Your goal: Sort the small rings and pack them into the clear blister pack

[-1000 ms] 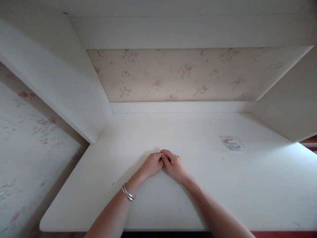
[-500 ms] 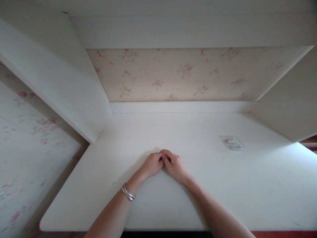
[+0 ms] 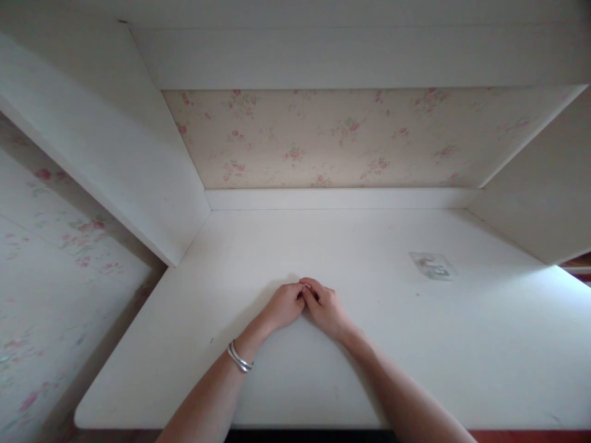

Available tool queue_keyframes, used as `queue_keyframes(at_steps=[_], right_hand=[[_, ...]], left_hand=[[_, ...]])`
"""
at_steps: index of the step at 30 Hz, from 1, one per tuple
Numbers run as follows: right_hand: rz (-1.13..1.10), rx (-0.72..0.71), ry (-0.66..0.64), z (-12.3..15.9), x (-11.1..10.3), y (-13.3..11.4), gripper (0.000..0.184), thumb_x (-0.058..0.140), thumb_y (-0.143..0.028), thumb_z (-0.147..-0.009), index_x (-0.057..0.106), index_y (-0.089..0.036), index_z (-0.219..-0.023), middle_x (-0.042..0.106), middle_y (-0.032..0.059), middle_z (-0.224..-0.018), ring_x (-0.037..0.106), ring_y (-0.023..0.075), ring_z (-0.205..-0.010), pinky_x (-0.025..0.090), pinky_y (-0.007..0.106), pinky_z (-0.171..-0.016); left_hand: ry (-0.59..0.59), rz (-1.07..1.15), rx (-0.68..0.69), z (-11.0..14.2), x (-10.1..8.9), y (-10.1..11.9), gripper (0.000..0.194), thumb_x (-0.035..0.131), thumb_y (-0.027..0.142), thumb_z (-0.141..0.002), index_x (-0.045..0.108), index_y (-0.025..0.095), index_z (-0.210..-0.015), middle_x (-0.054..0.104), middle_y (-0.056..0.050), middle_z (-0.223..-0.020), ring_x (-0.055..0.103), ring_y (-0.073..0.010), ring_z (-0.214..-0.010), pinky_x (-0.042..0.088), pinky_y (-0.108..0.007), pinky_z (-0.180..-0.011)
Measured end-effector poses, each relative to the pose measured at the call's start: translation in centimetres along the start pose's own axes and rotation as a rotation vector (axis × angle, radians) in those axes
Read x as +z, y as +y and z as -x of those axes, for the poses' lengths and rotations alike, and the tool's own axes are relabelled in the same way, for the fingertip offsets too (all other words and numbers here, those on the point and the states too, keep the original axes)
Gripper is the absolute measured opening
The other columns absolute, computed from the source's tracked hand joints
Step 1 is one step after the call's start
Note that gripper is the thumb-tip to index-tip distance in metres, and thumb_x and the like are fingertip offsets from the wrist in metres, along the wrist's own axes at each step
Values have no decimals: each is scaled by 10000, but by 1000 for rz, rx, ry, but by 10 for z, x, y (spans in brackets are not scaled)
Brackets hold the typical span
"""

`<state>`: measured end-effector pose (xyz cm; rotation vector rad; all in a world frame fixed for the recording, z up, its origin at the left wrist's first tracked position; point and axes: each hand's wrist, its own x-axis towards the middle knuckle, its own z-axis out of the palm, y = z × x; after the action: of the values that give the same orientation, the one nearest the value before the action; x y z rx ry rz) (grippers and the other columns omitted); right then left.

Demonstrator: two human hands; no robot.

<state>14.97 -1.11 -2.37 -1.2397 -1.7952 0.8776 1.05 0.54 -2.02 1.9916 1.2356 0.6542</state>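
Note:
My left hand (image 3: 287, 304) and my right hand (image 3: 324, 309) rest together on the white desk top (image 3: 295, 240), meeting at the fingertips. The fingers of both are curled closed, the right index finger and thumb lying against the left fingers. No object shows in either hand, though the undersides are hidden. A silver bangle (image 3: 239, 359), looking like several thin bands or a split one, circles the left wrist. To the right, apart from the hands, a small clear plastic piece (image 3: 433, 267) with a whitish middle lies flat on the desk.
White side panels stand at the left (image 3: 115, 141) and right (image 3: 545, 197) of the desk. A white overhead board (image 3: 323, 58) spans the top. Floral wallpaper (image 3: 323, 138) covers the back wall, with a low white strip (image 3: 341, 199) along the rear edge.

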Motion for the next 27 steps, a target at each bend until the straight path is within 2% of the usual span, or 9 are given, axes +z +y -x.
queue_keyframes(at_steps=[7,18,20,22,24,27], right_hand=[[7,7,-2,0,0,0,263,406,-263,-898,593,-217,-1077,676,39,-965,627,162,-854,476,290,-784],[-18,18,7,1,2,-1,270,399,-282,-895,608,-209,-1051,672,40,-960,616,160,-860,462,284,-782],[-24,42,0,1,-1,-2,288,407,-319,-893,612,-203,-1058,674,35,-900,614,157,-807,466,273,-732],[5,82,-6,0,-12,1,331,416,-370,-885,608,-190,-1086,654,16,-755,591,147,-675,456,256,-622],[103,107,32,-2,-36,8,379,416,-406,-876,596,-178,-1119,608,1,-654,546,142,-581,429,254,-554],[416,83,240,-8,-97,27,396,391,-420,-876,584,-190,-1134,630,61,-844,572,179,-733,454,308,-690]], left_hand=[[-1,9,-4,1,-1,2,312,391,136,-819,677,149,-942,707,-64,-917,635,-190,-865,473,-290,-806],[-3,-10,2,0,1,-2,311,393,126,-807,667,149,-953,701,-67,-928,629,-189,-859,463,-275,-761],[-4,0,4,0,2,0,299,395,140,-816,669,156,-936,700,-59,-914,625,-183,-841,459,-268,-744],[-13,3,2,1,1,1,285,399,185,-839,673,163,-914,698,-47,-877,619,-173,-796,454,-262,-727],[-20,4,-4,1,1,2,288,403,239,-860,676,170,-920,696,-38,-849,611,-164,-761,448,-256,-724],[-25,3,-15,2,0,3,294,418,281,-866,675,179,-966,697,-35,-851,609,-160,-772,442,-248,-732]])
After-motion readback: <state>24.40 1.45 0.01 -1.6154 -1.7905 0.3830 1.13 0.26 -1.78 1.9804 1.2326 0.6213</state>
